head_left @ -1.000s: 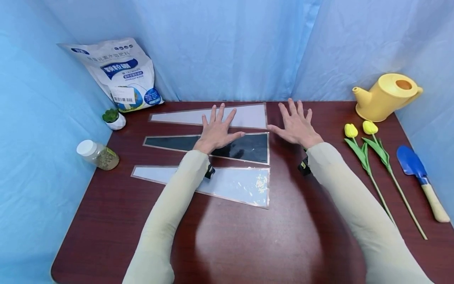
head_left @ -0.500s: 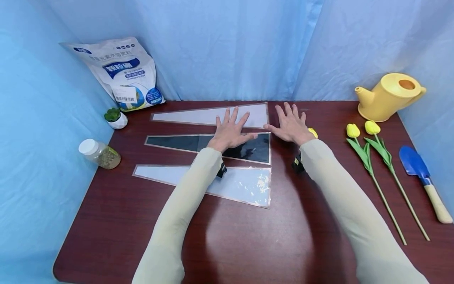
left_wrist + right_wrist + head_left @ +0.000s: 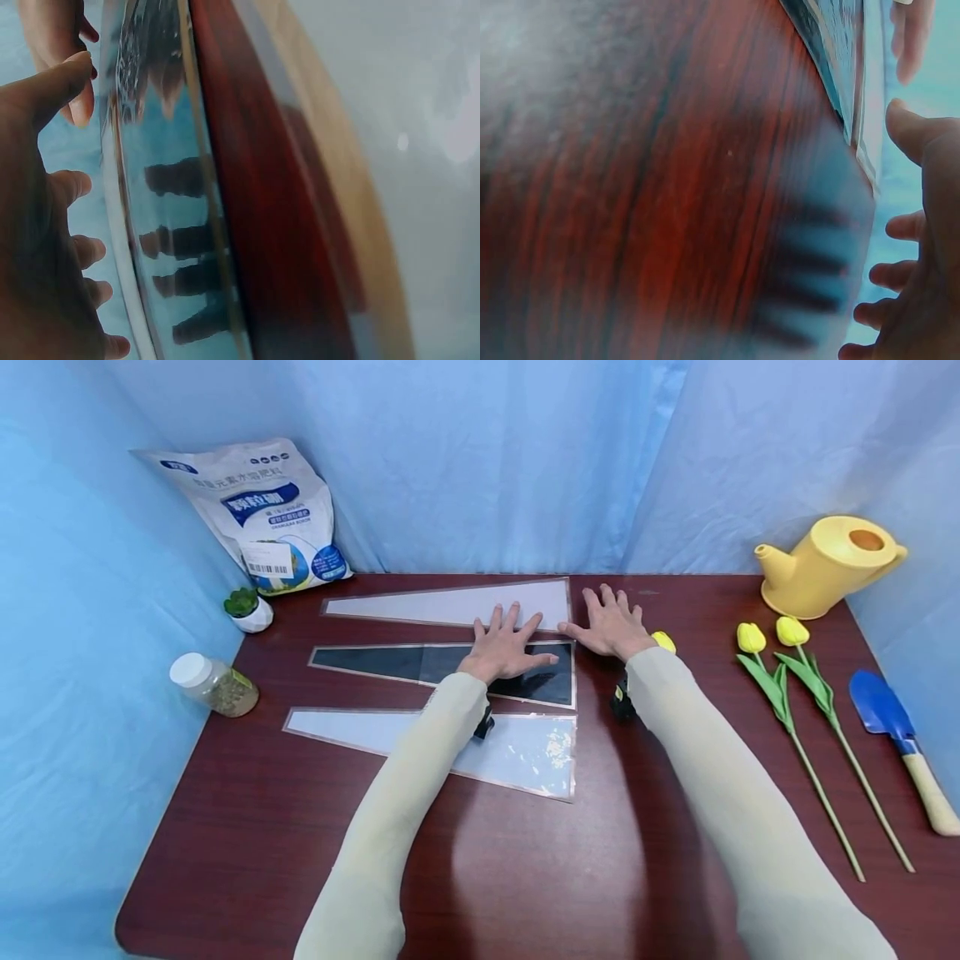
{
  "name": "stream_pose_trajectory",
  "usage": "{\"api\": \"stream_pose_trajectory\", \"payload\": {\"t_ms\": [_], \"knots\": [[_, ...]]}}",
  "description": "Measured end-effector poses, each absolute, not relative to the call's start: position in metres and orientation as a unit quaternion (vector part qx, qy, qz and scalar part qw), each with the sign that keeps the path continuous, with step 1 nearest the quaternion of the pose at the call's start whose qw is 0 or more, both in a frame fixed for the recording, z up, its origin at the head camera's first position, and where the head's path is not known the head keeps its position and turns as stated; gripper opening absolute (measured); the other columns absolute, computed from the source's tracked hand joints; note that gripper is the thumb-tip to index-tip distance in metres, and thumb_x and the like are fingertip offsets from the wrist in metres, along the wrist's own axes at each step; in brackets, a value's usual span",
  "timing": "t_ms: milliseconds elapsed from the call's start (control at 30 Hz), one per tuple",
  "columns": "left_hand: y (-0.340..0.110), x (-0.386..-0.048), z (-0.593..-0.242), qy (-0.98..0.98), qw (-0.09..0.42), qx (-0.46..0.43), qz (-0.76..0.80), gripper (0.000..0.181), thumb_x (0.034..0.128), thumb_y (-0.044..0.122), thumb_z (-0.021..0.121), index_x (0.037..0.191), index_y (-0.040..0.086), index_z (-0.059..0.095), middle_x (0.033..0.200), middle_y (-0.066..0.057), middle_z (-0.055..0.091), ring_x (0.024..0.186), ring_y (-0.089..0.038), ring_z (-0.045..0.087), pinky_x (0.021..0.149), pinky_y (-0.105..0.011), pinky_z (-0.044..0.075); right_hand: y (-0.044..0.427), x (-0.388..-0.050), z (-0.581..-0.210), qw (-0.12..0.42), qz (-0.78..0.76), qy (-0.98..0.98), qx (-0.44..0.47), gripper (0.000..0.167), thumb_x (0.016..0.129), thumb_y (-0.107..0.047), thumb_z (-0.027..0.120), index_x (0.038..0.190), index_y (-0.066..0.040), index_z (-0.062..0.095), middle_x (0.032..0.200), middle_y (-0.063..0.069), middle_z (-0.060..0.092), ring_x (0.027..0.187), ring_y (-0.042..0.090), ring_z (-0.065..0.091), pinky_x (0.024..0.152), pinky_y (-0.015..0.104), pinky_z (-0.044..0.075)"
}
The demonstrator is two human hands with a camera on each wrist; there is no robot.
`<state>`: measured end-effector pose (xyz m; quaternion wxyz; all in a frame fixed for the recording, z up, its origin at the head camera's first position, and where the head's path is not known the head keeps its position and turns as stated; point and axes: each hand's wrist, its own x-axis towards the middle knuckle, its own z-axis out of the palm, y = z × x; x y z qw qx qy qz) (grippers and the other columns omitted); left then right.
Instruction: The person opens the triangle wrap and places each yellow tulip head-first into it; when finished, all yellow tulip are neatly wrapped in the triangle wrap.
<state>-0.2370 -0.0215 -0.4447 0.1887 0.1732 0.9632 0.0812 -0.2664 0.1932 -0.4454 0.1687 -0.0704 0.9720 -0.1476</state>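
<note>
In the head view, three long tapered sheets in glossy clear covers lie one behind another: a white sheet (image 3: 450,602) at the back, a dark sheet (image 3: 367,660) in the middle and another white sheet (image 3: 517,747) nearest the person. My left hand (image 3: 504,652) is spread palm down above the wide end of the dark sheet. Its reflection in the left wrist view stands apart from the fingers (image 3: 71,184). Just right of the sheets' wide ends, my right hand (image 3: 611,627) hovers over the table with fingers spread. Both hands hold nothing, and their thumbs point toward each other.
Rightward on the table (image 3: 247,827) are two yellow tulips (image 3: 813,693), a blue trowel (image 3: 900,735) and a yellow watering can (image 3: 817,564). Another yellow flower head (image 3: 663,642) peeks past the right sleeve. Leftward stand a fertilizer bag (image 3: 262,518), a potted succulent (image 3: 251,612) and a jar (image 3: 221,687).
My left hand has moved right and slightly toward the person. My right hand has shifted a little left, so the two are closer together. The sheets stay in place.
</note>
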Motion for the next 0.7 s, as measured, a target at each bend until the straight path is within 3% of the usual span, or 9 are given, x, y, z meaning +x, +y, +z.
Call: {"api": "stream_pose_trajectory", "payload": {"t_ms": [333, 700], "knots": [[-0.0176, -0.2375, -0.4492, 0.954, 0.218, 0.183, 0.098, 0.082, 0.0935, 0.075, 0.039, 0.161, 0.036, 0.012, 0.172, -0.007, -0.005, 0.159, -0.033, -0.006, 0.127, -0.061, 0.005, 0.1922, -0.2711, -0.4508, 0.17, -0.136, 0.974, -0.066, 0.089, 0.099, -0.06, 0.044, 0.16, -0.003, 0.013, 0.166, 0.03, 0.003, 0.152, 0.054, 0.0, 0.117, 0.076, 0.01], [-0.0159, -0.2402, -0.4455, 0.953, 0.215, 0.187, 0.1, 0.082, 0.0927, 0.075, 0.04, 0.16, 0.035, 0.019, 0.171, -0.01, 0.003, 0.159, -0.036, 0.001, 0.125, -0.063, 0.011, 0.1905, -0.2759, -0.4537, 0.149, -0.132, 0.979, -0.051, 0.086, 0.097, -0.058, 0.052, 0.158, -0.005, 0.022, 0.164, 0.028, 0.011, 0.151, 0.051, 0.01, 0.115, 0.076, 0.016]]}}
